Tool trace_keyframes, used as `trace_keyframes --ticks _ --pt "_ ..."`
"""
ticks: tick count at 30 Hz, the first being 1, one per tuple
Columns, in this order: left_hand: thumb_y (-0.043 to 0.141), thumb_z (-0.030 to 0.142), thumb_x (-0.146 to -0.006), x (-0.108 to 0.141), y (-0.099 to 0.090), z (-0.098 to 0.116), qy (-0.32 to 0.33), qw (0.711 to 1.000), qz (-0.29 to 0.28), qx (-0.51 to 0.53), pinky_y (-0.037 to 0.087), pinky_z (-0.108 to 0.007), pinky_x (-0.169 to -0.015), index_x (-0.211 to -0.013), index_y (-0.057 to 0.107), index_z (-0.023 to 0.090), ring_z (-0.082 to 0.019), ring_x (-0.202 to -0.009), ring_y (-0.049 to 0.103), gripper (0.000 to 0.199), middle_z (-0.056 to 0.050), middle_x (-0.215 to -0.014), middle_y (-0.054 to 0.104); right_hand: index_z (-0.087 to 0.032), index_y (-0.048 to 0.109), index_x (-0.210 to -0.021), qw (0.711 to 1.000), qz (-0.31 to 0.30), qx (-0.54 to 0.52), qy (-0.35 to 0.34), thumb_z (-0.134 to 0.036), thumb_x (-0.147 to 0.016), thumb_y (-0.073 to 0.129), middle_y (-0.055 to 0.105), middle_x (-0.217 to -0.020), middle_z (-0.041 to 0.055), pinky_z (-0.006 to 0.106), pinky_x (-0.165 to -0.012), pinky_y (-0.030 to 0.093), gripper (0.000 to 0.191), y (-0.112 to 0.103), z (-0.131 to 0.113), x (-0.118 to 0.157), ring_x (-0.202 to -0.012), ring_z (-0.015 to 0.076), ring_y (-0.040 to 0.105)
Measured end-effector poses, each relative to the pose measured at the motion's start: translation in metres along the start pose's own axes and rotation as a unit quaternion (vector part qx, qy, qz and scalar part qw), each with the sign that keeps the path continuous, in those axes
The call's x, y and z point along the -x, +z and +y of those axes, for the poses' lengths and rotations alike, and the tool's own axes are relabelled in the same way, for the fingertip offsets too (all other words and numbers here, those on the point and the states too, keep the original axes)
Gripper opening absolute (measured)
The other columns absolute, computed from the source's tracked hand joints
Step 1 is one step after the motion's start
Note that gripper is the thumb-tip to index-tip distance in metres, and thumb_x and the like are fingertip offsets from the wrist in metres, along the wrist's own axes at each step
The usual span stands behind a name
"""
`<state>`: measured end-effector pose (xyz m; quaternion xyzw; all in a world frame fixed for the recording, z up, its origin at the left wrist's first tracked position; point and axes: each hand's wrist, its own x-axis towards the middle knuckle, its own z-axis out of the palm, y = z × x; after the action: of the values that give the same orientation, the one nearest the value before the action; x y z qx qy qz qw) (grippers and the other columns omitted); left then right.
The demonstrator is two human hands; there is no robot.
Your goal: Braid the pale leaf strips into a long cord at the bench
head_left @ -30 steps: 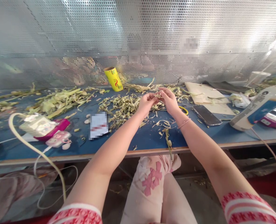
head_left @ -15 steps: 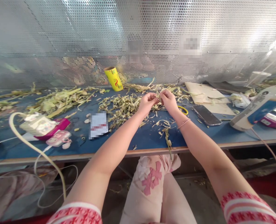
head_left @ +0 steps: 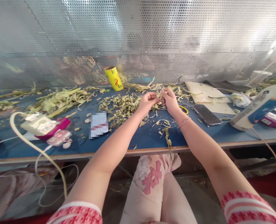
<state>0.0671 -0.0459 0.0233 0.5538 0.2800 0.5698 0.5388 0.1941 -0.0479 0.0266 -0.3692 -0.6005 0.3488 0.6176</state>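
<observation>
My left hand point(head_left: 148, 101) is closed in a pinch over the back of the blue table, thumb against fingertips. Close beside it, my right hand point(head_left: 169, 100) pinches too, its fingers curled inward. Between the two sets of fingertips is a small pale green plant piece point(head_left: 159, 95), partly hidden by the fingers. Below and left of the hands spreads a pile of curled, dry-looking plant pieces point(head_left: 122, 107). Nearer the front edge, thin peeled strips point(head_left: 166, 124) lie loose, one hanging over the edge.
A yellow tube point(head_left: 114, 79) stands tilted by the perforated metal screen point(head_left: 86, 37). Long leafy strips point(head_left: 58, 99) lie left. At right are a phone point(head_left: 207, 114), cardboard point(head_left: 208, 96) and a leaning bottle point(head_left: 254, 109). A pale cable point(head_left: 38, 149) hangs over the left edge.
My right hand has shifted slightly right, and the gap between the fingertips is a little wider. My left hand stays nearly in place.
</observation>
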Motion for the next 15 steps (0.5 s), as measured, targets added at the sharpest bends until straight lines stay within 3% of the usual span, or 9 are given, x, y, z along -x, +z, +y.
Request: trace_keyframes --ticks 4,7,11,15 --pt "0.066 0.008 -0.068 0.0042 0.004 0.0056 -0.079 0.992 -0.003 0.097 0.05 -0.029 -0.08 -0.082 0.055 0.014 -0.008 -0.064 0.061 0.019 0.003 -0.065 0.061 -0.024 0.04 -0.077 1.0 -0.008 0.015 -0.013 -0.063 -0.079 0.052 0.033 -0.042 -0.0095 0.024 -0.041 0.027 0.04 0.0015 0.0056 -0.0014 -0.037 0.0073 0.031" --pt "0.063 0.014 -0.073 0.006 0.0056 0.0093 -0.099 0.984 -0.001 0.147 0.05 -0.028 -0.076 -0.077 0.055 0.015 -0.009 -0.062 0.061 0.009 0.002 -0.063 0.061 -0.024 0.04 -0.079 0.999 -0.015 0.02 -0.027 -0.064 -0.079 0.052 0.034 -0.042 -0.0093 0.024 -0.04 0.027 0.041 0.0024 0.0082 -0.0018 -0.037 0.0075 0.031" --pt "0.063 0.033 -0.079 0.0065 0.0086 0.0084 -0.095 0.984 0.025 0.145 0.048 -0.025 -0.068 -0.069 0.049 0.016 -0.008 -0.057 0.057 0.023 0.002 -0.06 0.057 -0.024 0.039 -0.079 0.998 -0.031 0.034 -0.044 -0.062 -0.079 0.052 0.034 -0.043 -0.009 0.024 -0.039 0.026 0.04 0.0049 0.0089 -0.0005 -0.037 0.0072 0.03" --pt "0.061 0.042 -0.08 0.0053 0.0105 0.0013 -0.038 0.995 0.07 0.063 0.041 -0.021 -0.056 -0.068 0.043 0.017 -0.005 -0.049 0.047 0.033 0.006 -0.054 0.047 -0.024 0.039 -0.078 0.996 -0.036 0.044 -0.062 -0.06 -0.081 0.052 0.034 -0.044 -0.009 0.024 -0.039 0.025 0.038 0.0091 0.0088 0.0023 -0.038 0.007 0.03"
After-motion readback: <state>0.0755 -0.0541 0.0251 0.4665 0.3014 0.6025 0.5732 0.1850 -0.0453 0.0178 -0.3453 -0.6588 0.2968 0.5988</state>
